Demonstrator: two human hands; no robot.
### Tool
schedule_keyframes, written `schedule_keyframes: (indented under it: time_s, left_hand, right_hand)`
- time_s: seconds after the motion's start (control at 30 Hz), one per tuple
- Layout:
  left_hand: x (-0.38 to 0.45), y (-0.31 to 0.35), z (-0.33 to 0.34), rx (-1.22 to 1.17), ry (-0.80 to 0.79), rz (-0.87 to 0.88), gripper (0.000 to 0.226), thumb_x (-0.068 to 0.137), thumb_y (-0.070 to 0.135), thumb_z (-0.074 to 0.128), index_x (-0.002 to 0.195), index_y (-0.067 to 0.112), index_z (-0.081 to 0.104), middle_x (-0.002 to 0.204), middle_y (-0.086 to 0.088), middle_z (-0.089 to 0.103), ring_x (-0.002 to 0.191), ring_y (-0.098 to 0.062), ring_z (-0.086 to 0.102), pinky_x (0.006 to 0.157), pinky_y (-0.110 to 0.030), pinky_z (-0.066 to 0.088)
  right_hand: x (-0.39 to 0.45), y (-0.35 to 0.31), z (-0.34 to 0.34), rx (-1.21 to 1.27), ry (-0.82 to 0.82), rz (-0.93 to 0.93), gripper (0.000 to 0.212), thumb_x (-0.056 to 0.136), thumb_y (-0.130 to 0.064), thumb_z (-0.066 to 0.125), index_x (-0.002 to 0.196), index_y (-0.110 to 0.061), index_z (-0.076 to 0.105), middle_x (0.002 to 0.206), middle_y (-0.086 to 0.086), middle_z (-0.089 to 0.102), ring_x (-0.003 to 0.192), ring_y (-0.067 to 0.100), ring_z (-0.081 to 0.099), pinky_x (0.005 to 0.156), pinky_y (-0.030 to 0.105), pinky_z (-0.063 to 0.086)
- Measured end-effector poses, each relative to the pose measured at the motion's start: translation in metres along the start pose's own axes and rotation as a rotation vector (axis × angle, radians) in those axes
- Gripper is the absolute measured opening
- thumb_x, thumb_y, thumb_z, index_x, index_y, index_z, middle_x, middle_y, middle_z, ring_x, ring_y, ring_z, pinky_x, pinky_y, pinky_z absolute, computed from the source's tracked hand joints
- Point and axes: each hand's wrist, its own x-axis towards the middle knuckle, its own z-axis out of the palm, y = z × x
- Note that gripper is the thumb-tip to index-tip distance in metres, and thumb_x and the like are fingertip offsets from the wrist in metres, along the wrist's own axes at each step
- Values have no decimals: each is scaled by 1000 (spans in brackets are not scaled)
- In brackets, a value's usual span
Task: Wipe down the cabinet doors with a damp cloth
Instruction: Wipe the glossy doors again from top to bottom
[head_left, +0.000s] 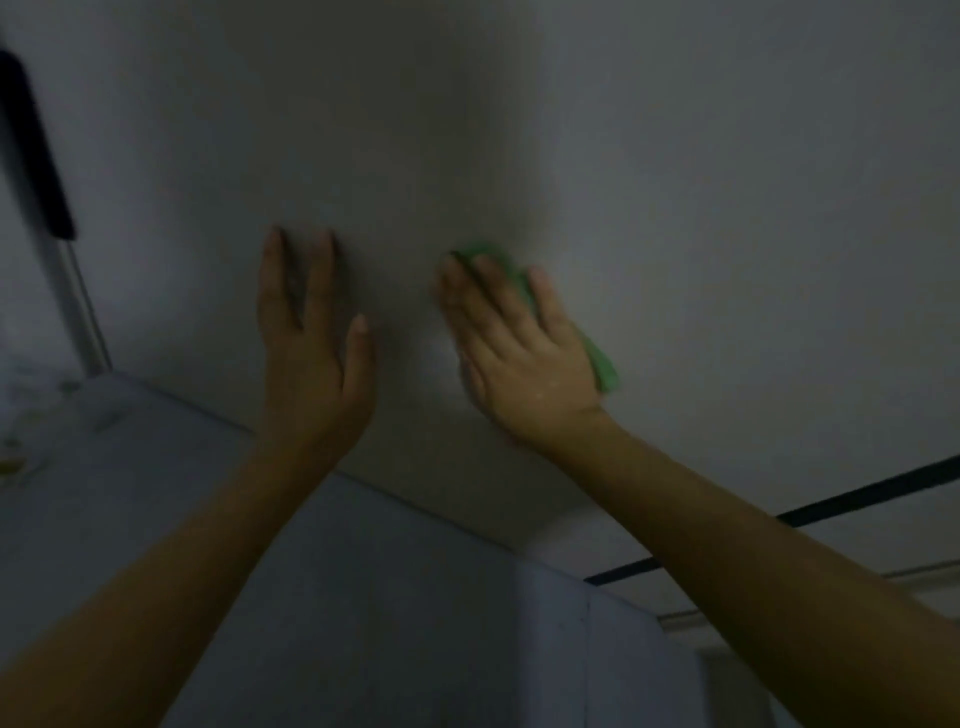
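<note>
The pale cabinet door (519, 156) fills most of the view, dim and a little blurred. At the far left a dark handle (31, 150) on a metal bar runs down the edge. Below the door lies a flat bluish surface (156, 467); I cannot tell what it is.

The left hand (309, 343) lies flat on the door, fingers straight and spread, holding nothing; it seems to steady the person. Near it, but apart, the right hand (514, 353) presses the green cloth (605, 366) flat against the door with straight fingers, a little apart. The cloth is almost hidden under the palm and shows only above the fingertips and beside the wrist.

I judge the wiping is in progress. The cloth is only pressed, not gripped, so it could slip out and fall if the pressure becomes weak during a stroke. Also the light is poor, so some parts of the door may be missed
</note>
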Motion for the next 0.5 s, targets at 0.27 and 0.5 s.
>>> schedule_keyframes:
  time_s: [0.27, 0.5]
  left_hand:
    - [-5, -14, 5, -18, 32, 6, 56, 97, 24, 39, 148, 5, 26, 154, -23, 8, 145, -36, 13, 118, -47, 17]
    - [-7, -22, 0, 6, 46, -79, 55, 98, 24, 38, 149, 13, 21, 156, -23, 5, 146, -34, 10, 118, -48, 16]
  right_hand:
    - [-91, -74, 42, 46, -476, -344, 69, 78, -10, 37, 146, -4, 28, 152, 0, 30, 142, 21, 21, 120, 35, -9]
    - [-109, -75, 45, 111, -512, -249, 77, 79, -4, 31, 150, -1, 3, 155, 3, 23, 148, 21, 7, 120, 35, -7]
